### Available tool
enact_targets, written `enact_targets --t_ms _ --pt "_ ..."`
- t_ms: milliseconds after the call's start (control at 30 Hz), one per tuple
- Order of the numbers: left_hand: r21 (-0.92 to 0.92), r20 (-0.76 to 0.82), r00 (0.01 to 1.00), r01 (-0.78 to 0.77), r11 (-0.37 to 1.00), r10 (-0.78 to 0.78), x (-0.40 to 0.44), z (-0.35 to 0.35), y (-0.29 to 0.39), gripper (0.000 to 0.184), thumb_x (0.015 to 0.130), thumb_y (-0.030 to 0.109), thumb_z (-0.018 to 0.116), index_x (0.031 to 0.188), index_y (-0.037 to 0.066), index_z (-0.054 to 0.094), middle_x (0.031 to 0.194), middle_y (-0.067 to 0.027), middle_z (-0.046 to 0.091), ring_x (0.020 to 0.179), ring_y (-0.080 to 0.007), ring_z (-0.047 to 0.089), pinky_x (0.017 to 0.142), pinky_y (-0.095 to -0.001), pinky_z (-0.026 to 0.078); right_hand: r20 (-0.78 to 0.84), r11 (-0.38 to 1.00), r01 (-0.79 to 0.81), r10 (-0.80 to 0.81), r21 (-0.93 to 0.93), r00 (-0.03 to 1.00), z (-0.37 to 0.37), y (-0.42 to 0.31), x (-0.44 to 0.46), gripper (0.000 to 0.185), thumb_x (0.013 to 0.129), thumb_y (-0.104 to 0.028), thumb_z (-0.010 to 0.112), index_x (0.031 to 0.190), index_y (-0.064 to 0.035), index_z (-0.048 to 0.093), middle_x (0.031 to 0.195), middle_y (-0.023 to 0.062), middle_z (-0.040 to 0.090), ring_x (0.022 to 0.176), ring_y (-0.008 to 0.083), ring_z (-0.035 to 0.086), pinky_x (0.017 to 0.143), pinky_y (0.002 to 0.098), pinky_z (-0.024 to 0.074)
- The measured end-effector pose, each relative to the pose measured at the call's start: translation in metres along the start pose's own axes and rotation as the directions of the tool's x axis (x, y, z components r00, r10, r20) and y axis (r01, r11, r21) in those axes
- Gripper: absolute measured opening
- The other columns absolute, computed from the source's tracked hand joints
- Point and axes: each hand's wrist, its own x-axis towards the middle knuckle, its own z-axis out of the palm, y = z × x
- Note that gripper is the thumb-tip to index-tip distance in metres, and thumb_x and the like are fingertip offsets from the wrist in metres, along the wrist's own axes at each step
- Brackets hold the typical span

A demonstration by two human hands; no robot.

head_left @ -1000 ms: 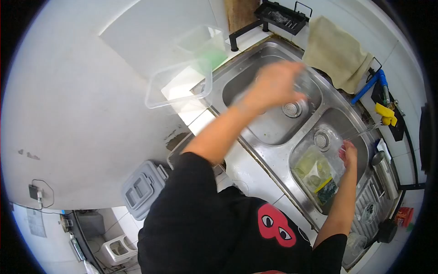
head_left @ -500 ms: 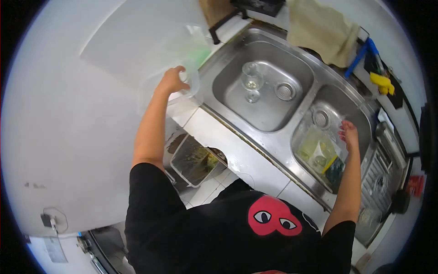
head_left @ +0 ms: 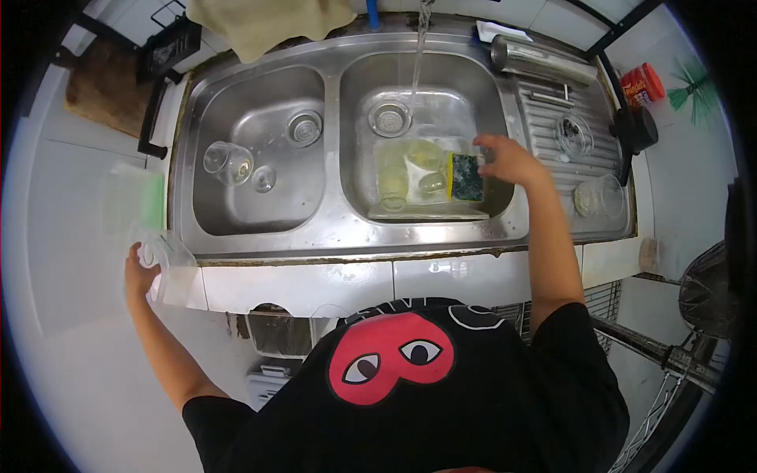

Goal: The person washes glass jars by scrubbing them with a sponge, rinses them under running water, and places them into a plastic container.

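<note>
Spread right grip (head_left: 512, 162) beside the sponge (head_left: 468, 177)

The right grip's fingers stand apart, with the sponge just to their left; whether they touch it cannot be told. Past the sponge sit yellow-tinted clear vessels (head_left: 393, 185), then the drain (head_left: 389, 119) and a water stream (head_left: 418, 67). Well apart, the left grip (head_left: 142, 276) curls at a clear container (head_left: 181, 276), its hold unclear; beyond it lies a stemmed glass (head_left: 227, 162).

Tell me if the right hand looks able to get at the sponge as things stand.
Likely yes: the right hand is open at the right edge of the sponge, nothing visibly between them, and the water stream falls farther left. Whether they touch, I cannot tell.
</note>
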Motion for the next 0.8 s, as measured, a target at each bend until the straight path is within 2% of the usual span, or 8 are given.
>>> enact_targets --t_ms 133,267,367,400,433,467,667,800 --pt "0.266 -0.169 0.977 0.171 0.949 -0.129 -0.008 -0.057 0.039 0.057 0.066 0.014 0.073 0.117 0.006 0.049 0.103 -0.0159 0.057 0.093 -0.0305 0.057 0.080 -0.0396 0.046 0.092 0.965 -0.234 0.245 -0.117 0.965 0.043 -0.018 -0.003 0.075 0.069 -0.027 0.069 0.131 -0.0094 0.031 0.121 0.0276 0.040 0.107 0.0381 0.049 0.087 0.0389 0.0435" --pt "-0.246 -0.294 0.933 -0.282 0.927 0.206 -0.037 -0.082 0.217 0.047 0.073 0.010 0.066 0.117 0.007 0.050 0.109 -0.0138 0.056 0.093 -0.0270 0.056 0.079 -0.0331 0.046 0.097 0.903 -0.351 0.383 -0.248 0.918 0.072 -0.044 0.008 0.088 0.066 -0.033 0.070 0.137 -0.0136 0.020 0.131 0.0283 0.028 0.109 0.0400 0.046 0.091 0.0404 0.0415" --pt "-0.248 -0.228 0.597 -0.799 0.547 0.769 -0.050 -0.019 0.327 0.044 0.069 0.008 0.066 0.111 0.007 0.053 0.111 -0.0130 0.054 0.105 -0.0293 0.050 0.090 -0.0362 0.040 0.086 0.897 -0.358 0.391 -0.258 0.917 0.087 -0.026 0.017 0.083 0.065 -0.029 0.070 0.134 -0.0172 0.025 0.131 0.0249 0.029 0.108 0.0401 0.046 0.091 0.0424 0.0412" --pt "-0.338 -0.211 0.411 -0.882 0.328 0.887 -0.054 0.014 0.361 0.046 0.067 0.005 0.065 0.112 0.008 0.053 0.110 -0.0130 0.055 0.105 -0.0298 0.050 0.090 -0.0367 0.040 0.079 0.902 -0.353 0.382 -0.249 0.921 0.087 -0.020 0.019 0.079 0.065 -0.027 0.069 0.132 -0.0182 0.028 0.130 0.0232 0.031 0.107 0.0401 0.047 0.090 0.0431 0.0414" --pt "-0.310 -0.035 0.408 -0.872 0.378 0.912 -0.073 0.024 0.404 0.049 0.065 0.001 0.062 0.113 0.009 0.052 0.111 -0.0122 0.054 0.104 -0.0298 0.050 0.089 -0.0371 0.041 0.112 0.914 -0.352 0.379 -0.200 0.919 0.078 -0.021 0.017 0.075 0.064 -0.024 0.068 0.130 -0.0184 0.031 0.127 0.0215 0.033 0.106 0.0395 0.048 0.090 0.0426 0.0418" --pt "-0.403 -0.154 0.218 -0.905 0.141 0.964 -0.070 0.070 0.431 0.052 0.063 -0.001 0.060 0.113 0.010 0.052 0.110 -0.0113 0.053 0.104 -0.0294 0.050 0.090 -0.0374 0.040 0.146 0.924 -0.353 0.374 -0.149 0.916 0.061 -0.024 0.013 0.072 0.064 -0.021 0.066 0.128 -0.0187 0.034 0.124 0.0199 0.036 0.105 0.0389 0.048 0.089 0.0421 0.0422" --pt "-0.283 0.161 0.289 -0.903 0.324 0.944 -0.087 0.151 0.537 0.060 0.060 0.016 0.070 0.116 0.009 0.049 0.112 -0.0112 0.051 0.109 -0.0294 0.044 0.090 -0.0380 0.039 -0.028 0.957 -0.257 0.263 0.138 0.964 0.017 -0.014 -0.017 0.066 0.060 -0.014 0.064 0.122 -0.0166 0.042 0.116 0.0159 0.043 0.103 0.0341 0.050 0.086 0.0383 0.0432" --pt "-0.427 0.015 0.286 -0.864 0.265 0.958 -0.078 0.174 0.545 0.060 0.058 0.024 0.073 0.112 0.007 0.052 0.108 -0.0122 0.055 0.103 -0.0293 0.049 0.085 -0.0381 0.042 -0.078 0.899 -0.237 0.284 0.369 0.956 -0.001 0.001 -0.031 0.068 0.060 -0.016 0.064 0.124 -0.0159 0.042 0.118 0.0150 0.043 0.105 0.0324 0.050 0.088 0.0364 0.0423"
